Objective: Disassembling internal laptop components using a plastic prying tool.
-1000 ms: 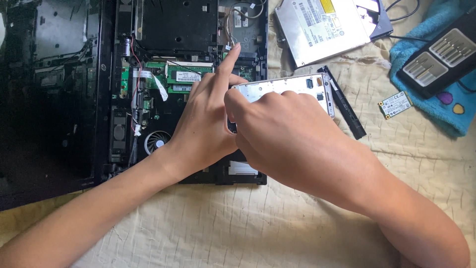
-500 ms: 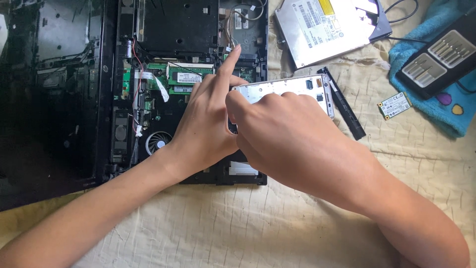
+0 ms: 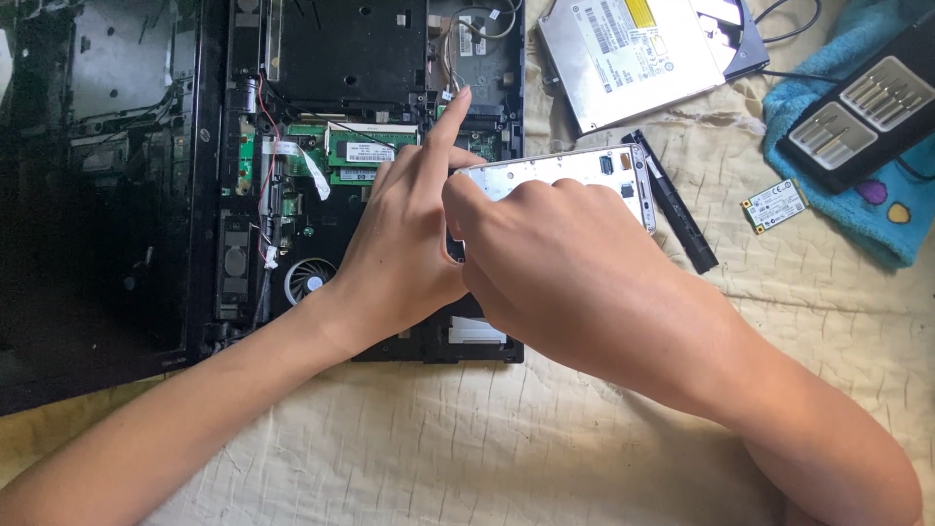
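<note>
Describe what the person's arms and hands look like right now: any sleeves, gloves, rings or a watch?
Both arms are bare from the bottom edge of the head view up to the fingers. No sleeve shows on either forearm. The left hand and the right hand wear no gloves, and no ring, watch or wristband is visible. Fingernails look short and unpainted. The palms and the undersides of the wrists are hidden.

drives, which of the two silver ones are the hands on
The smaller silver drive at the laptop's right edge: the left hand and right hand both grip it. The bigger optical drive lies untouched on the cloth above.
</note>
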